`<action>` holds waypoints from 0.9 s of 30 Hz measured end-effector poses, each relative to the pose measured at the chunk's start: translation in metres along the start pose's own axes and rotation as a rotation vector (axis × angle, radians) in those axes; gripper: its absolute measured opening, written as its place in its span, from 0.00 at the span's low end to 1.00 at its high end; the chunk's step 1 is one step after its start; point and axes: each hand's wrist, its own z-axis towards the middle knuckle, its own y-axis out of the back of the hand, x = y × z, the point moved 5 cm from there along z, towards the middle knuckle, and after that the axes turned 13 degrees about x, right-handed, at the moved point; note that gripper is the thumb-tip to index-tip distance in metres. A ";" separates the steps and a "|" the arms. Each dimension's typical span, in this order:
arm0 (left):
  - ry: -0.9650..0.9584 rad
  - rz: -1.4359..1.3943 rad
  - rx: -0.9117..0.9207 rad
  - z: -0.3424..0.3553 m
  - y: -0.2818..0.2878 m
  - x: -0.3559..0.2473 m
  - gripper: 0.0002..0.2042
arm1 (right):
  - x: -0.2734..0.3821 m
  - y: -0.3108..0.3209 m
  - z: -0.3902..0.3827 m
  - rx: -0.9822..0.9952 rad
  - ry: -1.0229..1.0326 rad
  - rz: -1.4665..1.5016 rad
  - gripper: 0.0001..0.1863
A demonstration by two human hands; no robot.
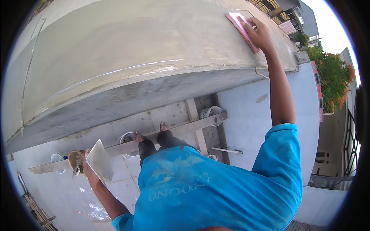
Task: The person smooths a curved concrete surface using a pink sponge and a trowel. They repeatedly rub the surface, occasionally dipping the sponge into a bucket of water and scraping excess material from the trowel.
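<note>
My right hand (257, 34) is closed on a pink float (246, 35), whose flat side lies against the far right of a smooth grey plastered surface (154, 36). My right arm is stretched out far to reach it. Lower left, my left hand (88, 163) is closed on a flat, pale grey rectangular plate, like a plasterer's trowel (101, 161); the plate hides part of the fingers and the grip. Just beside that hand is a brown bowl (75, 162) with a metal tool across it.
My feet (151, 133) are on or beside a long narrow plank (181, 130) above a tiled floor (140, 122). White buckets (211, 115) stand around it. Bent wire (261, 73) sticks out of the slab's edge at right. A pale blue wall (269, 104) rises beyond.
</note>
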 end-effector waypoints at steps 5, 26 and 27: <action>-0.005 -0.141 -0.146 -0.004 0.029 0.032 0.21 | 0.126 -0.025 -0.075 0.071 0.537 0.164 0.17; 0.031 -0.195 -0.058 0.011 0.029 0.036 0.25 | 0.137 -0.035 0.002 -0.027 0.097 -0.014 0.24; 0.033 -0.173 -0.027 0.019 0.016 0.026 0.25 | 0.173 -0.038 -0.015 -0.102 0.291 0.021 0.24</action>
